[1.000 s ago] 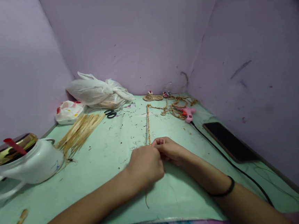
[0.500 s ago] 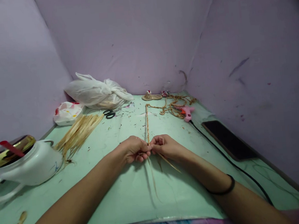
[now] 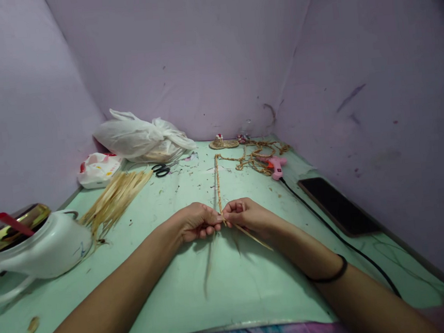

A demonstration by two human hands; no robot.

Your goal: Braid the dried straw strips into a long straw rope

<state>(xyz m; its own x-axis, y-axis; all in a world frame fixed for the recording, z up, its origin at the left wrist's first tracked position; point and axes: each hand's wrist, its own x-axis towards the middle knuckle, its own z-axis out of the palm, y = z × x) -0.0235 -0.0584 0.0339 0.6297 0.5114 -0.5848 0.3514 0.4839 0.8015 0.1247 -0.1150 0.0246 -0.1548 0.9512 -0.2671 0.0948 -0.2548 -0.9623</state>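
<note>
Both hands (image 3: 198,222) (image 3: 250,218) pinch a straw braid (image 3: 218,185), while a gold object (image 3: 38,214) sits in a white pot (image 3: 54,249).

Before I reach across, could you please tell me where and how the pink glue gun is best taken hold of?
I would take the pink glue gun by its handle, coming from the near side: the handle points toward the camera, with the black cord leaving its end. The orange end faces left, beside loops of the braid, so I'd avoid that end.
</note>
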